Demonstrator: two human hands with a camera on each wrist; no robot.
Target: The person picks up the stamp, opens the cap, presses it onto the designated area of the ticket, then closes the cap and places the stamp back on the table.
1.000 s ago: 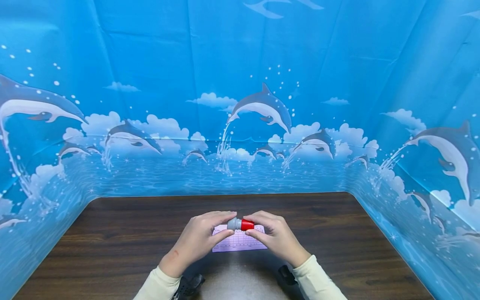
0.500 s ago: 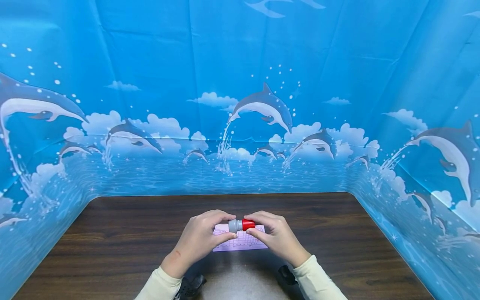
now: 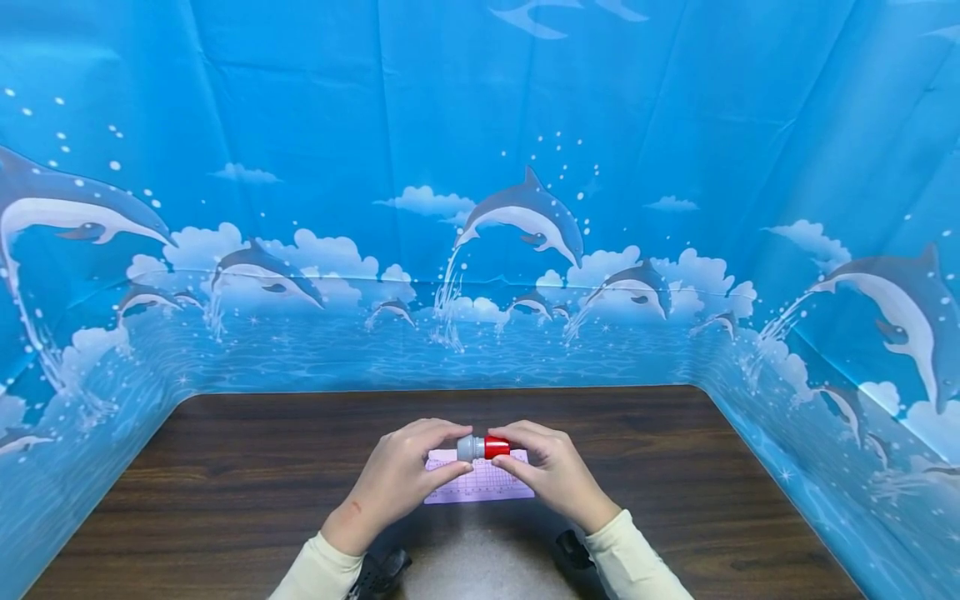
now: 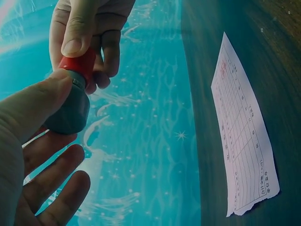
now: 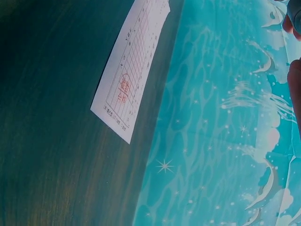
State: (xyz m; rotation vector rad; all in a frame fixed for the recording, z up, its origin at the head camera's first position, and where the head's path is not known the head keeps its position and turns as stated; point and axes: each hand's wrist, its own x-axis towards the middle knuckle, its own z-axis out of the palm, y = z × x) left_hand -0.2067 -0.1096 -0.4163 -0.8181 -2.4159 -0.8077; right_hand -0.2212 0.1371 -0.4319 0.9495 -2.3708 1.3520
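Between my two hands, above the paper, is a small stamp with a rounded grey body (image 3: 467,449) and a red cap (image 3: 497,447). My left hand (image 3: 405,463) pinches the grey end between thumb and fingers; in the left wrist view its lower fingers (image 4: 63,193) are spread away from it. The right hand (image 3: 553,463) holds the red cap, its thumb pressed on the cap (image 4: 80,65) in the left wrist view. A narrow ribbed collar shows between cap and body. In the right wrist view only a fingertip (image 5: 295,84) and a bit of grey body (image 5: 296,16) appear.
Below the hands a pink printed form (image 3: 480,487) lies flat on the dark wood table (image 3: 225,483); red marks show on it in the right wrist view. A blue dolphin-print curtain (image 3: 337,358) encloses the table's back and sides.
The stamp has levelled out slightly and shifted a touch to the right, the left hand along with it. Both hands keep their hold; the form stays where it was.
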